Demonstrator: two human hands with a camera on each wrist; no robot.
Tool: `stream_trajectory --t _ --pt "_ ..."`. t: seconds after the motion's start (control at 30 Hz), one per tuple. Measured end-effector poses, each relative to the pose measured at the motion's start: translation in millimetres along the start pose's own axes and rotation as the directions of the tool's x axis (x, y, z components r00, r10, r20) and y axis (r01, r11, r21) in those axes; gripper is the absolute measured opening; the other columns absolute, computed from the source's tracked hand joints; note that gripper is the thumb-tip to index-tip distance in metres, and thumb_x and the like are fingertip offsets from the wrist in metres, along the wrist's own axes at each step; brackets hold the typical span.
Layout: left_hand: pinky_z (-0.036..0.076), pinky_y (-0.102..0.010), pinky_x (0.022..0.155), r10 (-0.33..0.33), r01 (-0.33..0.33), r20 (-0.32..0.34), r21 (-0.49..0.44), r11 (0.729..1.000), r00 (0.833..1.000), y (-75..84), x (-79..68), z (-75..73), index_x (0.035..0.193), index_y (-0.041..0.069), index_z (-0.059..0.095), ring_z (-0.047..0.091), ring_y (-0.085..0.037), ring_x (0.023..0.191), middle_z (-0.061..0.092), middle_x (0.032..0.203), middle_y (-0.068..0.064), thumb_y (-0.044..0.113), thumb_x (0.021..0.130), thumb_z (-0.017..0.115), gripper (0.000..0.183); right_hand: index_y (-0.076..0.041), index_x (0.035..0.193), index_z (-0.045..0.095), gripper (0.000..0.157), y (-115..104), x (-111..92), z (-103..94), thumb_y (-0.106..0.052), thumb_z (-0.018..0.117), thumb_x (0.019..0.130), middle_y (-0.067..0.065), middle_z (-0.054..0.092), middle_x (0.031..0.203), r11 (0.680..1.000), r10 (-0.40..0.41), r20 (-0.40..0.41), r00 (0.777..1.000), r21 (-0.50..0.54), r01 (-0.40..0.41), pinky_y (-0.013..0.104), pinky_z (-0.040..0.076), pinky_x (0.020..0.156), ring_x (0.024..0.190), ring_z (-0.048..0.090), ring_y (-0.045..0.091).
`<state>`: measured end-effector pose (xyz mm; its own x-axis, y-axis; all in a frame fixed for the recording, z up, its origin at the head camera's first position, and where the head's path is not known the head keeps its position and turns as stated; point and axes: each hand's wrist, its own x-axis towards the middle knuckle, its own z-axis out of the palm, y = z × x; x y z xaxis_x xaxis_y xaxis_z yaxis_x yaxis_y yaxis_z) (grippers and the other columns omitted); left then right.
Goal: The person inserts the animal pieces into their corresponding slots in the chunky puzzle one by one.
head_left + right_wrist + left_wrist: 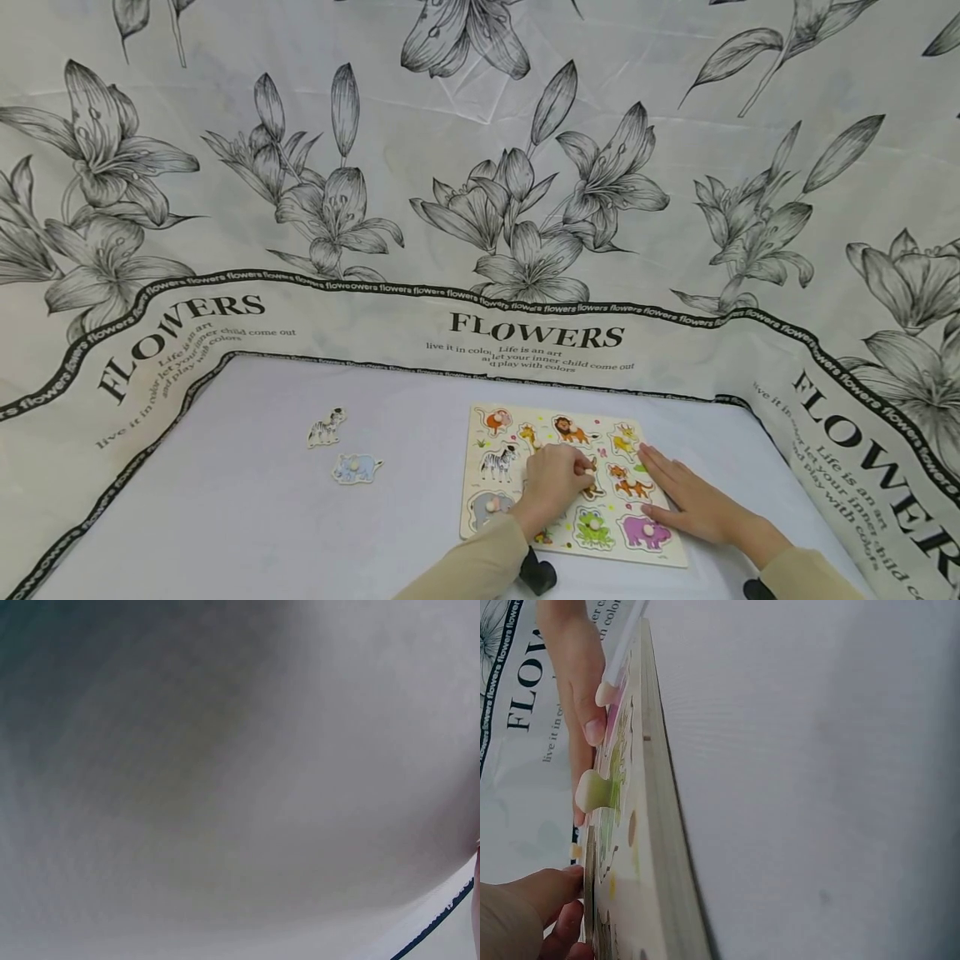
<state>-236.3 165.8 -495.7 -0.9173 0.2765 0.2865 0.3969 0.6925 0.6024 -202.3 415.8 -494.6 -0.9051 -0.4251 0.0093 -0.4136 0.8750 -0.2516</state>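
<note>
A wooden animal puzzle board [675, 560] lies on the white cloth. My left hand [551, 485] reaches over its middle and pinches a brown animal puzzle piece [592, 483], whose kind is partly hidden by the fingers. In the left wrist view, that piece's thin edge [590, 881] shows at the fingertips, close to the board's face. My right hand [693, 500] rests at the board's right edge with fingers extended, near the tiger piece [630, 482] and the purple hippo piece [645, 533]. The right wrist view is mostly a blurred pale surface.
Left of the board lie a loose zebra piece [326, 427] and a blue animal piece [356, 468]. On the board are a lion [573, 430], a green frog [594, 528] and a grey elephant [487, 510]. A flower-printed curtain [525, 333] surrounds the work surface.
</note>
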Motion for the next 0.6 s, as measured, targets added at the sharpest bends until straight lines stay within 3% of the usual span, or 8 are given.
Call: stream_trajectory --t 0.3,0.6 --pt "0.031 -0.014 0.053 -0.019 0.019 0.024 0.015 1.0 1.0 0.1 -1.5 0.4 0.083 0.028 0.077 0.045 0.007 0.057 0.064 0.064 0.02 0.027 0.077 0.08 0.007 -0.005 0.151 0.025 0.081 0.0 1.0 0.0 -0.052 0.054 0.092 0.02 0.025 0.156 1.0 0.003 -0.001 1.0 0.008 -0.003 -0.003 -0.012 0.099 0.129 -0.014 -0.026" --pt "0.037 -0.016 0.059 -0.04 0.053 0.091 -0.149 0.987 0.995 -2.0 -5.2 -10.6 0.09 0.026 0.077 0.052 0.009 0.061 0.07 0.074 0.016 0.026 0.075 0.081 0.015 -0.005 0.151 0.026 0.08 1.4 -0.2 1.0 -0.052 0.054 0.092 0.02 0.026 0.156 1.0 0.002 -0.008 1.0 -0.01 -0.002 -0.003 -0.012 0.1 0.13 -0.013 -0.024"
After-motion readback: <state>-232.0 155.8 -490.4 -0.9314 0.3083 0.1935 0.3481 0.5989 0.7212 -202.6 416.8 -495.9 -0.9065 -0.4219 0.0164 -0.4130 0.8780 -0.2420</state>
